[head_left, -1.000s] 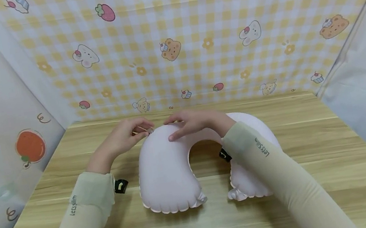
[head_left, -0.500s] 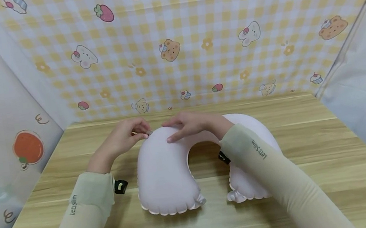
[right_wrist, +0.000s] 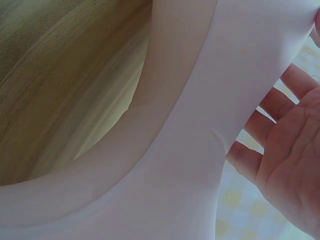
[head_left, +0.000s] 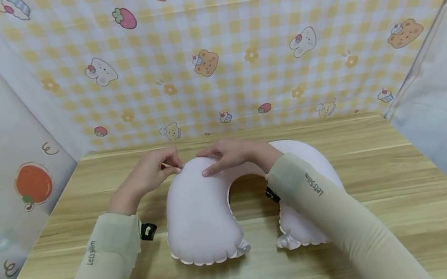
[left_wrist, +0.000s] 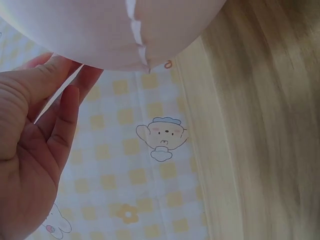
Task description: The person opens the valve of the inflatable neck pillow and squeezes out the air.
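Pale pink U-shaped neck pillow [head_left: 199, 210] lies on the wooden tabletop [head_left: 384, 168], in front of the checked backdrop [head_left: 233, 27] and a little apart from it. Orientation: the rounded bend faces the backdrop; both lobes point away from it, towards you, so the mouth of the U opens on your side. Its longest span runs side to side, roughly parallel to the backdrop; the two lobes run roughly at right angles to it. Lobe ends are puckered along the seam.

Your left hand [head_left: 152, 173] is at the outer left shoulder of the pillow, on the side nearer the backdrop. Thumb and forefinger pinch a small pale piece [head_left: 182, 166] at the pillow's edge; too small to identify.

Your right hand [head_left: 231, 156] rests across the bend, thumb on top. Its fingers are extended and relaxed, touching the edge that faces the backdrop; right wrist view shows them spaced apart, not clenched.

Your right sleeve [head_left: 329, 205] crosses the right lobe and hides part of it. Your left sleeve [head_left: 99, 264] lies outside the left lobe, farther from the backdrop than your left hand.
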### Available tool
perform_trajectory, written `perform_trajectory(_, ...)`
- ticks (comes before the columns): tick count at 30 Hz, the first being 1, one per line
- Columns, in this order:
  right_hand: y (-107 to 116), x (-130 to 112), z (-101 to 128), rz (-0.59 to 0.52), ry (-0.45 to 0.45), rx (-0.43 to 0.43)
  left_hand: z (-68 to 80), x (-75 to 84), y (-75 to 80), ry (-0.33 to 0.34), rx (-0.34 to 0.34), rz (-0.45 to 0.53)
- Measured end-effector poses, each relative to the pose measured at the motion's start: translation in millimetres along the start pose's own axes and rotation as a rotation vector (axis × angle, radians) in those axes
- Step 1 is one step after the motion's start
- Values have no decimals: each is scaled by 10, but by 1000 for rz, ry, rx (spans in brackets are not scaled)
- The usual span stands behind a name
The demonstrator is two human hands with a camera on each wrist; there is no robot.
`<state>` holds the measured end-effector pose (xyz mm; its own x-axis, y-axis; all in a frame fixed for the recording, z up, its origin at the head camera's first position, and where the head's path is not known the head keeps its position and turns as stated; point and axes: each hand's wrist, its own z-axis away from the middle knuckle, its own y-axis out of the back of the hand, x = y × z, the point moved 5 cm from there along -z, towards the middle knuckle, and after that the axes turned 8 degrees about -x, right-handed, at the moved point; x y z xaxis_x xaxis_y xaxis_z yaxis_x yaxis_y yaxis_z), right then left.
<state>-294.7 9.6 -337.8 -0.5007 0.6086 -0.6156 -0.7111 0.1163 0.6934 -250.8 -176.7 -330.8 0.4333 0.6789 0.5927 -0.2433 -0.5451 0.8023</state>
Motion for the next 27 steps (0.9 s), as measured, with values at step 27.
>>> perform_trajectory(27, -29, -27, -31, -11, 90, -31, 36, -81, -17, -6, 55, -5)
